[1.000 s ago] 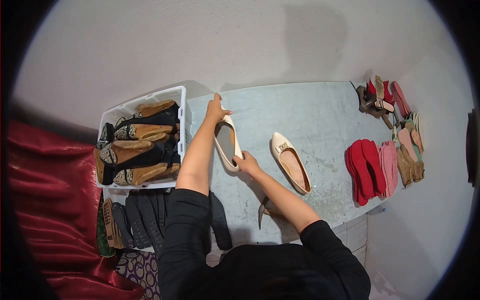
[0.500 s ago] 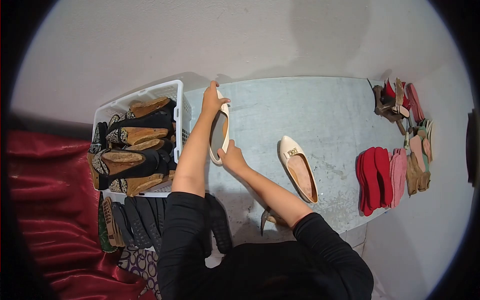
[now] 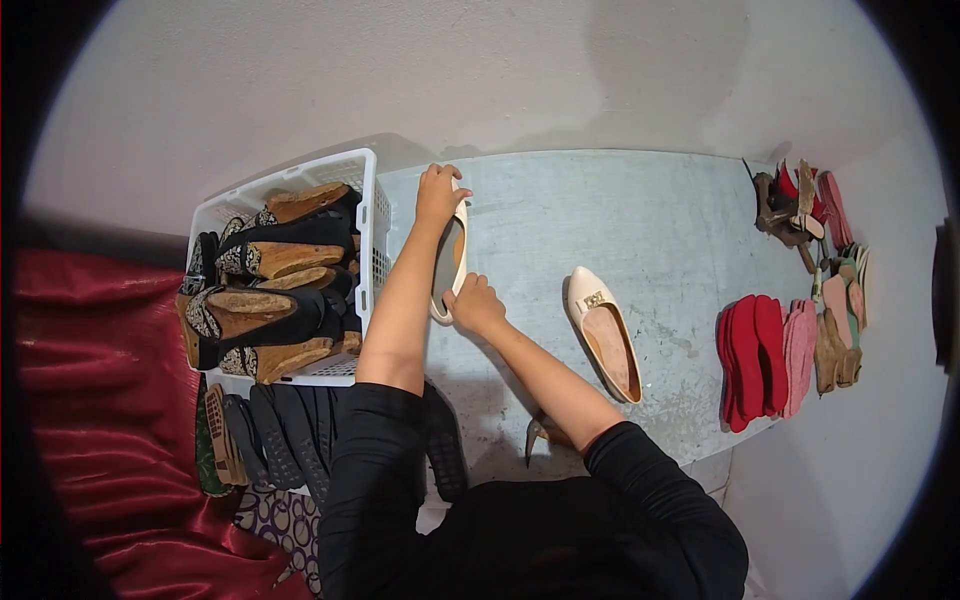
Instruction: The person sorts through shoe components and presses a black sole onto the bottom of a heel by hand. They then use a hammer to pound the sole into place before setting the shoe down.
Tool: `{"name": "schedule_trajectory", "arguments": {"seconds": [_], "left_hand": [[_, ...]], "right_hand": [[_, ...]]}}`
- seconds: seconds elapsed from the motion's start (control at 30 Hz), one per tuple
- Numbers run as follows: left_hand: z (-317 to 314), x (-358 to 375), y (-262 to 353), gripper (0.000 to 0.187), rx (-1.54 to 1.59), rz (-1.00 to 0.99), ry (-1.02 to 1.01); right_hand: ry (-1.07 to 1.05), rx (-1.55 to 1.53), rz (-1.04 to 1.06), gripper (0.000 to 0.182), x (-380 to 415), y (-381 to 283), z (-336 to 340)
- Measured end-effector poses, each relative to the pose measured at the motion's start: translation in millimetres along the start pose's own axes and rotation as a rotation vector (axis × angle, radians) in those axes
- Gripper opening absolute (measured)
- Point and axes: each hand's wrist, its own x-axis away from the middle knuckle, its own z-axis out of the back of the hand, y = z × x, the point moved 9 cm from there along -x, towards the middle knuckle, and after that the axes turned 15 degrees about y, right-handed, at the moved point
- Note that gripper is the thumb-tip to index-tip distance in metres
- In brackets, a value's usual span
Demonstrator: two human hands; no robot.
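Between my hands is a cream pointed flat shoe [image 3: 461, 245], its toe away from me and its heel toward me. My left hand [image 3: 438, 192] is closed around the toe end, which it partly covers. At the heel end, my right hand [image 3: 478, 304] grips the rim with its fingers curled. The matching cream shoe [image 3: 603, 335], with a gold ornament on its bow, lies to the right on the pale blue table [image 3: 530, 215]. Near my right forearm rests a hammer [image 3: 543, 435], partly hidden by the arm.
A white plastic basket [image 3: 368, 215] at the left holds several black patterned shoes on wooden lasts. Black soles [image 3: 275, 435] lie in front of it. Red insoles [image 3: 751, 360] and pink insoles [image 3: 798, 355] stand at the right, with assorted tools [image 3: 790, 210] behind. Red cloth [image 3: 100, 400] hangs at the left.
The view has shifted slightly. Both hands still hold the cream shoe at its toe and heel, and my right hand's fingers have moved a little along the heel rim.
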Motion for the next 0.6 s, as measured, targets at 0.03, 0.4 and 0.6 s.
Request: {"name": "schedule_trajectory", "arguments": {"seconds": [0.03, 0.4, 0.6], "left_hand": [[0, 1, 2, 0.040, -0.030, -0.011, 0.011], [6, 12, 17, 0.039, -0.320, 0.064, 0.018], [8, 14, 6, 0.037, -0.258, 0.049, 0.060]], "right_hand": [[0.007, -0.019, -0.030, 0.054, -2, 2, 0], [0.102, -0.244, -0.073, 0.063, -13, 6, 4], [0.113, -0.130, -0.062, 0.061, -16, 3, 1]]}}
